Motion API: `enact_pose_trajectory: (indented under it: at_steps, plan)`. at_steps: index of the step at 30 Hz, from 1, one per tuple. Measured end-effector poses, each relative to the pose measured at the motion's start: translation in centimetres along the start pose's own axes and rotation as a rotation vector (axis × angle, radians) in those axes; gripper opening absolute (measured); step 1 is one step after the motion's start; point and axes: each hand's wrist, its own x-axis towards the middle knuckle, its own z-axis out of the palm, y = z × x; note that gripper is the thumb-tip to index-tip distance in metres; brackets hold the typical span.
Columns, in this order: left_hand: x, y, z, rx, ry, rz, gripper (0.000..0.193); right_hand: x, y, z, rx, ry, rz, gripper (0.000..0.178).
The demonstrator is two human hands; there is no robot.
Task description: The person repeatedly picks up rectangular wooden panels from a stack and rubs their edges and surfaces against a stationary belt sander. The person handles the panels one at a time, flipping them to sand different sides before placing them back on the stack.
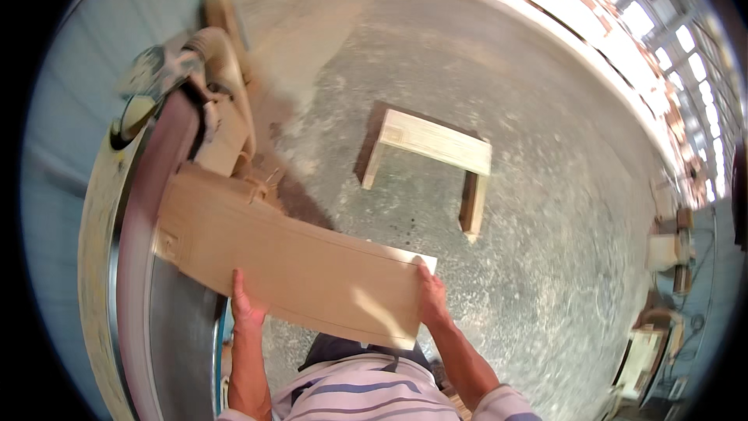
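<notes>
A wide, flat wooden board [312, 261] lies level in front of me, held in both hands. Its far left end meets the reddish-brown belt [142, 218] of a belt sander, and a pencil-like line runs along its long edge. My left hand [247, 306] grips the near long edge, thumb on top and the other fingers hidden underneath. At the board's right end, my right hand [430, 296] is closed round the short edge, thumb on the upper face.
The sander's dark grey table [183, 335] lies under the board's left part. A ribbed hose [226, 70] stands behind. A small wooden bench [436, 140] stands on the concrete floor [545, 226] ahead. Stacked wood [576, 0] lines the far right; wooden pieces [643, 359] sit at right.
</notes>
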Motion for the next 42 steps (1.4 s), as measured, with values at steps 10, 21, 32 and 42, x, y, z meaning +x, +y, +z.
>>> enact_pose_trajectory:
  at_steps: [10, 21, 32, 42]
  plan:
    - [-1.5, -0.5, -0.1, -0.029, -0.255, 0.022, 0.056, -1.4, -2.1, -1.7, -0.06, 0.031, -0.156, 0.058]
    - [-9.4, -3.9, 25.1, 0.339, -0.133, 0.074, 0.067, -2.3, -1.7, -11.4, 0.215, 0.312, -0.097, 0.063]
    - [-17.0, -0.7, 39.6, 0.169, -0.434, 0.468, 0.053, 2.7, -2.9, -19.9, 0.838, 0.513, -0.296, 0.062]
    - [-6.1, -0.4, 41.5, 0.31, -0.432, 0.565, 0.055, 3.0, -7.5, -23.1, 0.726, 0.629, -0.331, 0.057]
